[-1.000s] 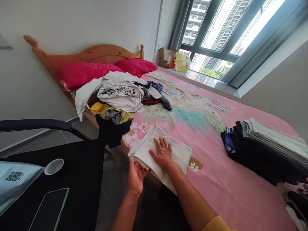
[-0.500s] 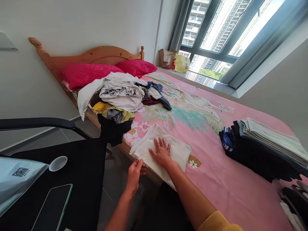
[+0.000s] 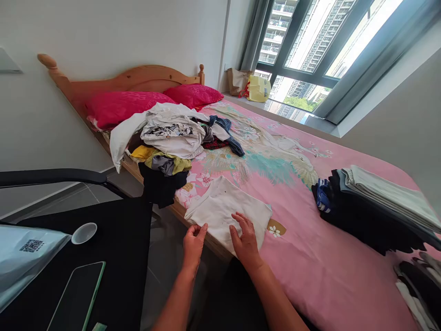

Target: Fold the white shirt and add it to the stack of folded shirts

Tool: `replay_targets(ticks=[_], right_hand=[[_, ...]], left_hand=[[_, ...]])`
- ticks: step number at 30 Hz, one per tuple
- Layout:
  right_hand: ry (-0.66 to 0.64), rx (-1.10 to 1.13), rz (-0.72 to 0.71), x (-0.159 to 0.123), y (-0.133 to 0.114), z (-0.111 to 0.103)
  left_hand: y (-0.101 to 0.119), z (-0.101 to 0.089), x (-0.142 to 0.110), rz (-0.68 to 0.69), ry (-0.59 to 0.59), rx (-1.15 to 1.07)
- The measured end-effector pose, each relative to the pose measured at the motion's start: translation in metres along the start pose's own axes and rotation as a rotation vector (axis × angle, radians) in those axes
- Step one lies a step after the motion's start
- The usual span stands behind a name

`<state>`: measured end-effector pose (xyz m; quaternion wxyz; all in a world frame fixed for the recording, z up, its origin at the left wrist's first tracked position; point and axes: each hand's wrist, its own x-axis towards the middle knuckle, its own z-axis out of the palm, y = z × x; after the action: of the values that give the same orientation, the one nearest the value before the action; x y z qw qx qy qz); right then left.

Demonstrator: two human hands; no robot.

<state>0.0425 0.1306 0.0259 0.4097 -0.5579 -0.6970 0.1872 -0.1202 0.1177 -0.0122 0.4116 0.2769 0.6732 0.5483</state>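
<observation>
A white shirt (image 3: pixel 227 207) lies folded and flattened near the bed's front edge, with a few small dark specks close to its top. My left hand (image 3: pixel 193 243) is at the shirt's near left edge, closed with thumb and forefinger drawn together on the fabric. Over the lower right part of the shirt is my right hand (image 3: pixel 246 239), open, its fingers apart and slightly bent, holding nothing. Whether its fingertips touch the cloth I cannot tell.
A heap of loose clothes (image 3: pixel 172 133) lies by the red pillows (image 3: pixel 127 108). Folded clothes (image 3: pixel 372 216) are stacked at right, with another pile (image 3: pixel 420 285) nearer. Left of the bed, a black chair (image 3: pixel 120 257) bears a phone (image 3: pixel 76 294), a small white cup (image 3: pixel 84 233) and a plastic bag (image 3: pixel 27 262).
My right hand has lifted from lying flat on the shirt and drawn back toward me, slightly right. My left hand stays at the shirt's near left edge.
</observation>
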Motion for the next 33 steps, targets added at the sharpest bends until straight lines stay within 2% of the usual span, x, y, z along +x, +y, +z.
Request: replay_targets(ticks=[5,12,17,21,25,28,33], right_hand=[[0.064,0.149,0.084,-0.018,-0.002,-0.024],[0.107,0.165,0.195,-0.042,0.013,-0.04],[0.121,0.142,0.246,-0.051,0.022,-0.047],[0.139,0.114,0.282,-0.056,0.023,-0.054],[0.149,0.087,0.217,-0.057,0.014,-0.057],[0.086,0.054,0.111,-0.053,0.001,-0.053],[-0.238,-0.172,-0.085,-0.032,-0.033,-0.025]], left_hand=[[0.002,0.002,0.001,0.037,-0.018,0.024],[0.015,0.004,0.004,0.066,-0.053,0.042],[0.007,0.004,0.006,-0.146,-0.074,-0.163],[-0.004,0.003,0.006,-0.193,-0.05,-0.195],[-0.005,0.005,0.008,-0.305,-0.017,-0.443],[-0.002,0.007,0.012,-0.348,-0.057,-0.598],[0.017,0.013,0.01,-0.231,-0.079,-0.666]])
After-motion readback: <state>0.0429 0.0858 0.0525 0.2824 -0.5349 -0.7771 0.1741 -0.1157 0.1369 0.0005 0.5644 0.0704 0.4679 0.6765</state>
